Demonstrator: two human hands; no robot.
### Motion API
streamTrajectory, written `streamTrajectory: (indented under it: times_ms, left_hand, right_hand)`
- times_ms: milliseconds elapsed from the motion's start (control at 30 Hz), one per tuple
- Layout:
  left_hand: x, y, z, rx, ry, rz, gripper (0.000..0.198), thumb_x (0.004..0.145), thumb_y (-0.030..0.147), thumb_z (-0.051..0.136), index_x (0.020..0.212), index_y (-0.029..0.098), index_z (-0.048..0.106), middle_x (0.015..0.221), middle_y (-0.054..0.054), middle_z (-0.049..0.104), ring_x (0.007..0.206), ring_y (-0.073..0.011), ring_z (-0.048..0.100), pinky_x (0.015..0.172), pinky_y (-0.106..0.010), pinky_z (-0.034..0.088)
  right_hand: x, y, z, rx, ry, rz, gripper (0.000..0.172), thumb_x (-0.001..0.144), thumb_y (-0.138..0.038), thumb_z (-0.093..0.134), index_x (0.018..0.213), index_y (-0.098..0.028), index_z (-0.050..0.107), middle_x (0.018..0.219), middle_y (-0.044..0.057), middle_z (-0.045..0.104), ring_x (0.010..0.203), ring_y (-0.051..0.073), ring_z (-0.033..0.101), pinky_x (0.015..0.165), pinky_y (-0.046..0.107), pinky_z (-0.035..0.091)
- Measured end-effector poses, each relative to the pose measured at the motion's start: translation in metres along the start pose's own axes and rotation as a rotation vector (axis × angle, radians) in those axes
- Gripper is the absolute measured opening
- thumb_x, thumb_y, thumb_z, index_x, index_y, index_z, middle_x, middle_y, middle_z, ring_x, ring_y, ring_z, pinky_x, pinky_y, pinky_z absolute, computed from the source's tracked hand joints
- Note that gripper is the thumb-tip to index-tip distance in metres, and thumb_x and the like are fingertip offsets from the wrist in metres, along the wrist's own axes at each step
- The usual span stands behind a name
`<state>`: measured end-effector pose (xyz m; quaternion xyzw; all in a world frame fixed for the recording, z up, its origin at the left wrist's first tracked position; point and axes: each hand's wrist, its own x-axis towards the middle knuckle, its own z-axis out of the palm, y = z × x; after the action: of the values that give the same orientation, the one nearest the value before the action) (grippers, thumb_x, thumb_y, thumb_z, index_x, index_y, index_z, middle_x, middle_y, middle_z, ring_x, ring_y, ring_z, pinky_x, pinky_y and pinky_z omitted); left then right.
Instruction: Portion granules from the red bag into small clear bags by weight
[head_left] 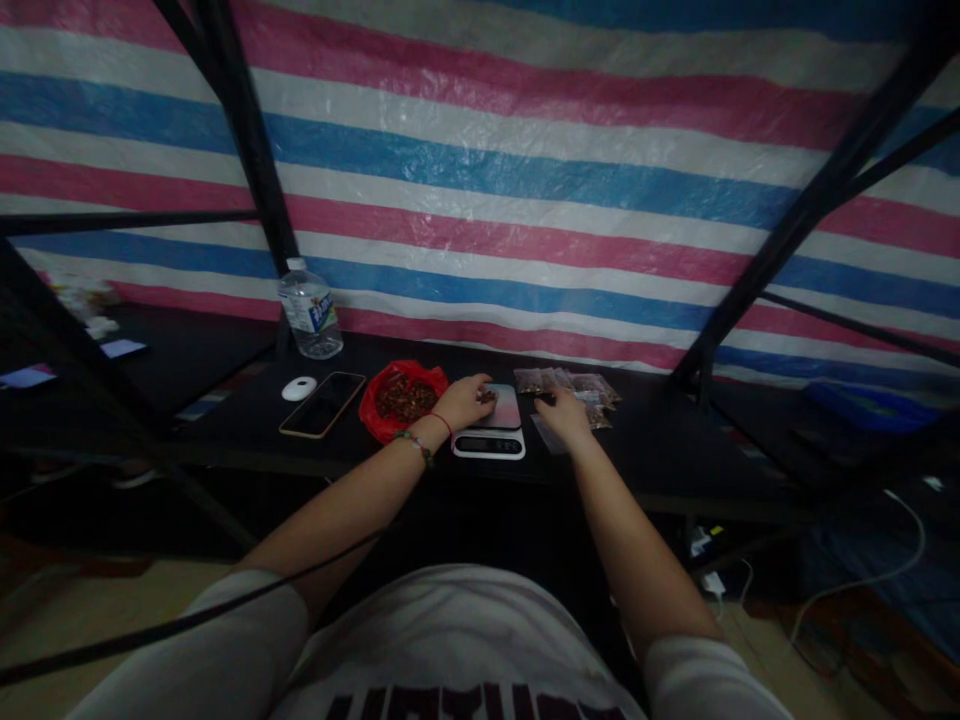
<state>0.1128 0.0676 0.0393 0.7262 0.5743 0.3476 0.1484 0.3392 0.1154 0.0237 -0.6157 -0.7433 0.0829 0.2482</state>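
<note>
Where the left grip [466, 400] rests, the scale [501, 418] lies underneath.

A striped tarp [525, 180] in pink, white and blue hangs as the back wall. Black metal poles [250, 150] slant across it on both sides. A long black table [660, 450] stands against it. The floor [75, 600] beneath is pale tan, with a white cable [919, 530] trailing at the right. The light is dim.
</note>
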Motion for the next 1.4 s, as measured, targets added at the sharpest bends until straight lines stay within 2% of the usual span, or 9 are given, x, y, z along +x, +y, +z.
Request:
streamTrajectory:
  times_ms: [200, 433, 667, 833, 1000, 1100, 1233, 1300, 1400]
  left_hand:
    - [-0.019, 0.014, -0.022, 0.11, 0.095, 0.141, 0.059, 0.071, 0.019, 0.061, 0.129, 0.008, 0.051, 0.129, -0.016, 0.055, 0.122, -0.0266, 0.05, 0.107, -0.038, 0.038]
    - [-0.062, 0.029, -0.069, -0.009, 0.291, 0.208, 0.037, 0.077, 0.019, 0.055, 0.114, 0.014, 0.06, 0.11, -0.009, 0.065, 0.1, -0.0204, 0.062, 0.091, -0.035, 0.05]
    - [-0.101, 0.027, -0.064, -0.202, 0.188, 0.146, 0.022, 0.08, 0.022, 0.056, 0.098, 0.015, 0.064, 0.095, -0.008, 0.068, 0.084, -0.0179, 0.064, 0.076, -0.03, 0.053]
    - [-0.108, 0.03, -0.058, -0.632, 0.049, -0.002, 0.04, 0.078, 0.034, 0.063, 0.113, 0.013, 0.059, 0.102, -0.01, 0.068, 0.078, -0.0152, 0.064, 0.067, -0.026, 0.052]
    - [-0.112, 0.033, -0.067, -0.64, -0.333, -0.006, 0.024, 0.077, 0.036, 0.064, 0.074, 0.013, 0.065, 0.061, 0.0, 0.062, 0.055, -0.0098, 0.057, 0.054, -0.02, 0.045]
    - [-0.113, 0.032, -0.071, -0.634, -0.398, -0.039, 0.024, 0.074, 0.037, 0.068, 0.072, 0.013, 0.065, 0.058, 0.001, 0.062, 0.05, -0.0089, 0.056, 0.049, -0.019, 0.042]
    - [-0.107, 0.03, -0.068, -0.706, -0.109, -0.141, 0.026, 0.073, 0.039, 0.068, 0.077, 0.014, 0.063, 0.063, -0.001, 0.066, 0.056, -0.0116, 0.061, 0.051, -0.02, 0.045]
    - [-0.105, 0.029, -0.065, -0.753, 0.066, -0.184, 0.027, 0.072, 0.04, 0.069, 0.08, 0.015, 0.062, 0.069, -0.003, 0.068, 0.064, -0.0141, 0.064, 0.057, -0.022, 0.05]
    - [-0.104, 0.03, -0.06, -0.775, 0.125, -0.189, 0.029, 0.072, 0.041, 0.068, 0.081, 0.015, 0.063, 0.074, -0.004, 0.069, 0.069, -0.0159, 0.066, 0.062, -0.025, 0.052]
  right_hand:
    - [-0.01, 0.023, 0.012, -0.209, -0.137, 0.101, 0.051, 0.08, -0.048, 0.058, 0.114, -0.009, 0.064, 0.114, 0.022, 0.064, 0.11, 0.033, 0.058, 0.094, 0.041, 0.042]
    - [-0.006, 0.032, 0.0, -0.061, -0.029, 0.019, 0.044, 0.073, -0.016, 0.062, 0.117, -0.011, 0.062, 0.116, 0.015, 0.066, 0.109, 0.025, 0.06, 0.095, 0.033, 0.043]
    - [-0.014, -0.002, -0.041, 0.535, 0.256, -0.167, 0.04, 0.07, -0.021, 0.064, 0.11, -0.014, 0.064, 0.11, 0.011, 0.067, 0.102, 0.024, 0.062, 0.092, 0.04, 0.047]
    - [-0.059, -0.071, -0.05, 0.982, -0.279, -0.298, 0.06, 0.07, -0.023, 0.07, 0.127, -0.021, 0.052, 0.084, 0.002, 0.069, 0.074, 0.016, 0.065, 0.07, 0.03, 0.052]
    - [-0.093, -0.104, -0.041, 0.93, -0.651, -0.419, 0.057, 0.069, -0.019, 0.071, 0.124, -0.019, 0.055, 0.076, 0.0, 0.069, 0.069, 0.015, 0.065, 0.066, 0.027, 0.05]
    - [-0.093, -0.106, -0.04, 0.768, -0.451, -0.476, 0.048, 0.07, -0.018, 0.071, 0.117, -0.02, 0.06, 0.085, 0.003, 0.07, 0.08, 0.018, 0.065, 0.075, 0.032, 0.051]
    - [-0.089, -0.107, -0.051, 0.538, 0.262, -0.474, 0.025, 0.076, -0.018, 0.066, 0.1, -0.02, 0.068, 0.102, 0.008, 0.067, 0.102, 0.023, 0.059, 0.094, 0.04, 0.045]
    - [-0.093, -0.11, -0.056, 0.498, 0.322, -0.506, 0.018, 0.081, -0.019, 0.061, 0.097, -0.02, 0.069, 0.097, 0.008, 0.068, 0.095, 0.021, 0.061, 0.09, 0.038, 0.048]
    - [-0.104, -0.119, -0.054, 0.5, 0.142, -0.611, 0.022, 0.083, -0.021, 0.062, 0.104, -0.019, 0.068, 0.097, 0.008, 0.07, 0.089, 0.02, 0.064, 0.085, 0.035, 0.052]
